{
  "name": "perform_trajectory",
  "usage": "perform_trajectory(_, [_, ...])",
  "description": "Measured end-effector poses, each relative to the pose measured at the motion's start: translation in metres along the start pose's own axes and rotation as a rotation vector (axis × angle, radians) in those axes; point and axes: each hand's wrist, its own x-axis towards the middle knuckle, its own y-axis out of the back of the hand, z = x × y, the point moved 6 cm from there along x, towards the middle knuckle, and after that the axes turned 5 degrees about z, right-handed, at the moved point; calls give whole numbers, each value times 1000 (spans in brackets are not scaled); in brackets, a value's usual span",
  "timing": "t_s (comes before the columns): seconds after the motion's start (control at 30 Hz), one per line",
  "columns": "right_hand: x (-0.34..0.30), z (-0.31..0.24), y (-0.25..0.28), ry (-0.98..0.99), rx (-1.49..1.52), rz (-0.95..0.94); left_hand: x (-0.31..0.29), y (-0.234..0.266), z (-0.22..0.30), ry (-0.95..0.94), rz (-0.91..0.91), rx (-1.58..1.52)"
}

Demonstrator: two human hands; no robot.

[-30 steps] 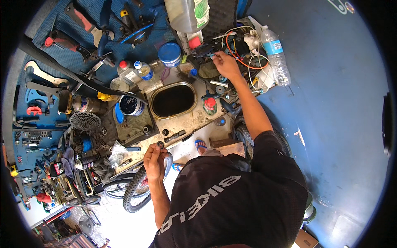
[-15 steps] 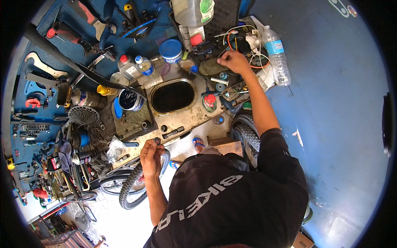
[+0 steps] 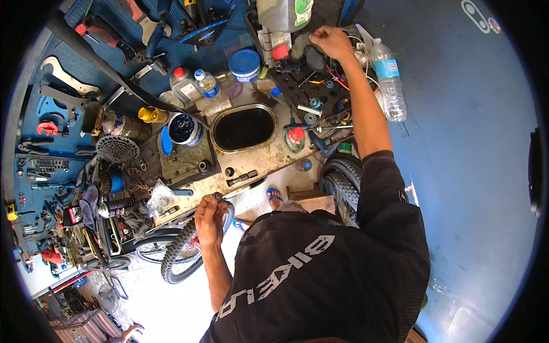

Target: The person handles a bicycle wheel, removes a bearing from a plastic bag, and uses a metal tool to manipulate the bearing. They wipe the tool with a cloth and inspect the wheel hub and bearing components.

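My left hand (image 3: 209, 222) is in front of the bench's near edge, its fingers closed on a small dark ring-shaped part (image 3: 217, 196). My right hand (image 3: 334, 43) reaches to the far right of the bench, thumb and fingers pinched at the edge of a grey-green rag (image 3: 301, 46). Beside that rag lies a dark, soft-looking piece (image 3: 314, 58); whether the two are joined I cannot tell. Below the right hand a black foam tool tray (image 3: 291, 86) shows small parts and tools.
An oval dark-filled basin (image 3: 244, 128) is set into the bench. Around it stand an open tub of dark grease (image 3: 184, 129), a blue-lidded tub (image 3: 245, 66) and a clear water bottle (image 3: 390, 80). A cassette (image 3: 117, 148) sits left; a bicycle tyre (image 3: 178, 254) is below the bench.
My right hand has moved farther away across the bench, and the rag has shifted with it, uncovering more of the foam tray. My left hand keeps its hold on the small ring-shaped part.
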Motion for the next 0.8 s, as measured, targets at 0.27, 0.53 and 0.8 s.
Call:
perform_trajectory(0.27, [-31,6,11,119,7,104,4,-10,4,-6,-56,21])
perform_trajectory(0.53, [-165,-56,55,-107,792,-41,17,-28,6,22,-124,15])
perform_trajectory(0.8, [-259,-178,8,13,1107,-317,34,-110,45,-45,-373,-81])
